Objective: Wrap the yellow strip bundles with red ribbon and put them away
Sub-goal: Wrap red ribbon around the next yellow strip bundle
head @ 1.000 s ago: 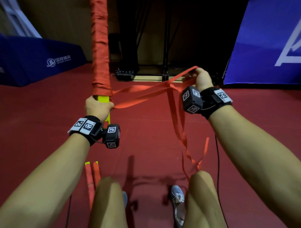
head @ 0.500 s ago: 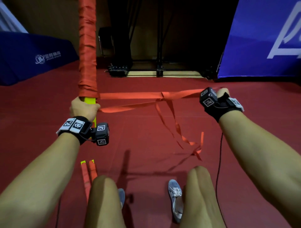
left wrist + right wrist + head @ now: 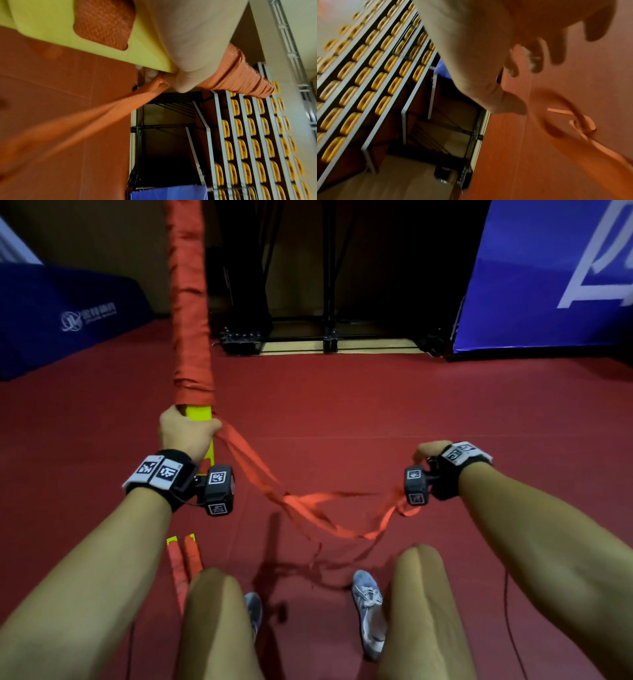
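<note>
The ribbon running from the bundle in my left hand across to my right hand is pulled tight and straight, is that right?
Not quite: it isn't tight and straight. The head view shows the ribbon sagging in loose loops as it runs from the bundle in your left hand across to your right hand.

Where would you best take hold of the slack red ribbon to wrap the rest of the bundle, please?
Pinch the red ribbon close to the yellow strip bundle, just beyond the left hand, coming from the right. There its strands run together; farther along they sag, twist and split, so a grip would likely leave slack.
</note>
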Demonstrator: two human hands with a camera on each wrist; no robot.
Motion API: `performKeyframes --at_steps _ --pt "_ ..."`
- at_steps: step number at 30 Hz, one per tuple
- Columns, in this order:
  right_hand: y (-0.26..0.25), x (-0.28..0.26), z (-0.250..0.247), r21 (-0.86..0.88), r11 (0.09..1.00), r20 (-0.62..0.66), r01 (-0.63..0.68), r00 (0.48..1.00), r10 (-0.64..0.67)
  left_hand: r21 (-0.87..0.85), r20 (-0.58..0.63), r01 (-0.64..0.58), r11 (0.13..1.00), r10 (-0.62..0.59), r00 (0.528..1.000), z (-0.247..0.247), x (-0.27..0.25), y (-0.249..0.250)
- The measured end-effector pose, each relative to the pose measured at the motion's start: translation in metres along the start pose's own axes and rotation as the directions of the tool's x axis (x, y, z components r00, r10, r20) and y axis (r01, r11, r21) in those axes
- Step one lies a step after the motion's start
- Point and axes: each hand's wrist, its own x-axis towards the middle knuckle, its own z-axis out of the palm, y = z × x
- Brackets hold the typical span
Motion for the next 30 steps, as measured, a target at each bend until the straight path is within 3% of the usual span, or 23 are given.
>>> performKeyframes --at_steps 2,5,7,10,12,14,16,19,21,23,25,29,30 --pt "-0.019 0.001 0.021 -0.041 0.999 -0.005 -0.029 1.0 0.029 -0.004 0.062 -0.077 0.997 0.077 0.995 0.001 -0.003 0.014" --pt "-0.065 0.005 0.065 0.024 0.983 -0.01 0.182 0.983 -0.181 -0.012 0.176 -0.22 0.976 0.218 0.96 0.002 -0.013 0.04" --pt "-0.105 -0.012 0.097 0.1 0.93 0.067 0.353 0.93 -0.361 -0.021 0.253 -0.298 0.954 0.293 0.922 0.004 -0.023 0.058" --pt "-0.145 -0.05 0.138 0.255 0.823 0.236 0.507 0.793 -0.561 -0.042 0.312 -0.368 0.929 0.362 0.878 0.009 -0.035 0.078" --pt "-0.154 -0.063 0.154 0.325 0.81 0.344 0.489 0.737 -0.583 -0.031 0.318 -0.414 0.91 0.402 0.859 0.01 -0.038 0.086" --pt "-0.148 -0.073 0.162 0.268 0.844 0.465 0.465 0.705 -0.536 -0.013 0.322 -0.43 0.903 0.411 0.853 0.01 -0.038 0.089" --pt "-0.129 -0.071 0.17 0.141 0.89 0.507 0.434 0.74 -0.441 -0.013 0.313 -0.403 0.915 0.386 0.868 0.009 -0.038 0.091" --pt "-0.1 -0.06 0.171 0.117 0.927 0.453 0.356 0.812 -0.369 -0.062 0.275 -0.318 0.946 0.322 0.906 0.008 -0.042 0.089" --pt "-0.096 -0.06 0.158 0.116 0.905 0.421 0.409 0.805 -0.418 -0.075 0.267 -0.278 0.958 0.288 0.92 0.007 -0.044 0.083" --pt "-0.105 -0.065 0.142 0.145 0.868 0.409 0.475 0.77 -0.49 -0.066 0.268 -0.262 0.963 0.27 0.925 0.008 -0.044 0.074" --pt "-0.124 -0.077 0.134 0.311 0.803 0.379 0.508 0.709 -0.595 -0.093 0.293 -0.243 0.966 0.259 0.92 0.01 -0.048 0.067" --pt "-0.156 -0.104 0.139 0.577 0.647 0.279 0.499 0.624 -0.73 -0.137 0.347 -0.246 0.96 0.279 0.896 0.014 -0.06 0.062" --pt "-0.157 -0.105 0.143 0.621 0.627 0.271 0.469 0.623 -0.734 -0.155 0.358 -0.241 0.958 0.282 0.89 0.014 -0.061 0.061"
